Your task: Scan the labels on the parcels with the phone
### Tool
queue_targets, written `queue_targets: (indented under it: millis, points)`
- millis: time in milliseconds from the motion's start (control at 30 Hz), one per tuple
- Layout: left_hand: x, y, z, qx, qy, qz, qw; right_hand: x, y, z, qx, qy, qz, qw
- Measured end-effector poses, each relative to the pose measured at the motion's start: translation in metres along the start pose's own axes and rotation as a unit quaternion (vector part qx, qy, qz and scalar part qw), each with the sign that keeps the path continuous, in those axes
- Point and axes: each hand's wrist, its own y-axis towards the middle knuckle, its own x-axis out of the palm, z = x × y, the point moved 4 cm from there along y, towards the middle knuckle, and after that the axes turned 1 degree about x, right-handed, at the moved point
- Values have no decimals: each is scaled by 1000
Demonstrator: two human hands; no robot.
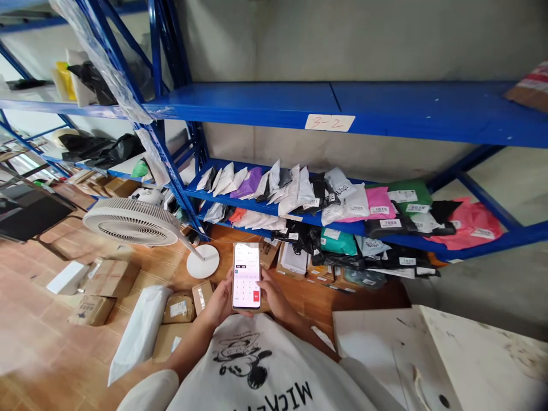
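Note:
A smartphone [246, 276] with a lit screen showing a number pad is held upright in front of my chest. My left hand [219, 302] wraps around its left edge and bottom. My right hand [274, 298] grips its right edge, thumb near the screen. Below the hands shows my white T-shirt [257, 365] with a black cartoon print. Beyond the phone runs a blue metal shelf [265, 108] holding rows of labelled mailer bags [342, 200] in white, black, pink, green and purple.
A white standing fan [132, 221] is on the floor at left, its round base [202, 261] near the phone. Cardboard boxes [112, 278] and a white poly bag [139, 331] lie on the tiled floor. A scuffed white table [449, 354] stands at lower right.

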Motion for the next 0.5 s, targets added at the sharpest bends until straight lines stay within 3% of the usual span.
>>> queue_targets:
  millis: [300,500]
  points:
    - [-13,-23,1,-13,64,53,996,22,-11,2,-13,7,-43,999]
    - [-13,-30,1,-2,28,-1,1000,25,-19,5,-13,8,-40,999]
